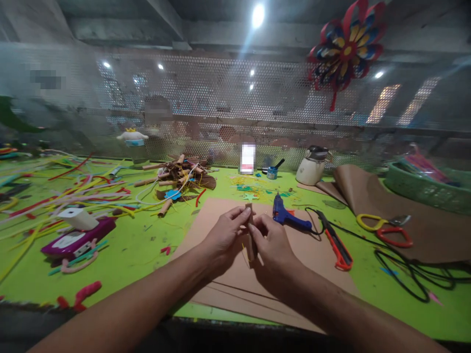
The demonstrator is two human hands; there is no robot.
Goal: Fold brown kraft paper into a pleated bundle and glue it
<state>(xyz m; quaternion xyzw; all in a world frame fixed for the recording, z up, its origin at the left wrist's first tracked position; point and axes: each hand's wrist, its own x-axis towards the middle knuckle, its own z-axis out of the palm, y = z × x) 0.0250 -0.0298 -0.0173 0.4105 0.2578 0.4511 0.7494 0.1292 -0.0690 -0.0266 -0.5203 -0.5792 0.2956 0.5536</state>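
Observation:
Both my hands meet over a sheet of brown cardboard on the green table. Between them stands a narrow strip of brown cardboard, held roughly upright. My left hand pinches it near the top from the left, and my right hand grips it from the right. A thin yellow strand hangs by the strip. Just beyond my right hand lies a blue glue gun. To its right is an orange and black utility knife.
Scissors and a black cable lie at right, near brown paper and a green basket. A pile of cardboard scraps, a purple power strip and scattered pipe cleaners occupy the left. A kettle stands behind.

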